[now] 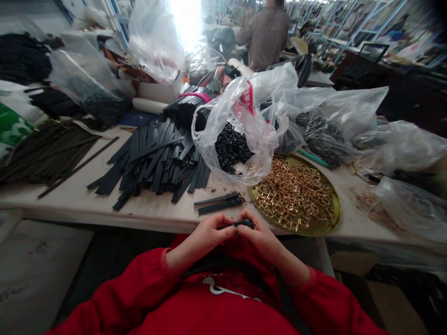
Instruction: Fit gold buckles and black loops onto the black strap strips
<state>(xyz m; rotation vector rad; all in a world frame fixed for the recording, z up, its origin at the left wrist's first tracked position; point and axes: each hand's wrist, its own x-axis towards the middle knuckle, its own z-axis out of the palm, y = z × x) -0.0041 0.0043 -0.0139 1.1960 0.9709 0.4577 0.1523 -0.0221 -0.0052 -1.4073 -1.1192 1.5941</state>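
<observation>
Between my two hands, just in front of the table edge, is a black strap (244, 223). My left hand (214, 229) pinches one end of it, thumb on top. The other end sits in the closed fingers of my right hand (256, 231). Beyond them on the table lie two black straps (220, 203) with small gold pieces at their right ends. To the right is a round gold tray (337, 211) heaped with gold buckles (293, 193). A clear plastic bag (206, 139) of small black loops (232, 146) stands open behind the hands.
A large pile of black strips (153, 158) spreads over the table's left middle. Dark brown strips (45, 153) lie farther left. Plastic bags (335, 116) and more gold pieces (375, 204) are at the right. A person in brown (267, 35) is in the background.
</observation>
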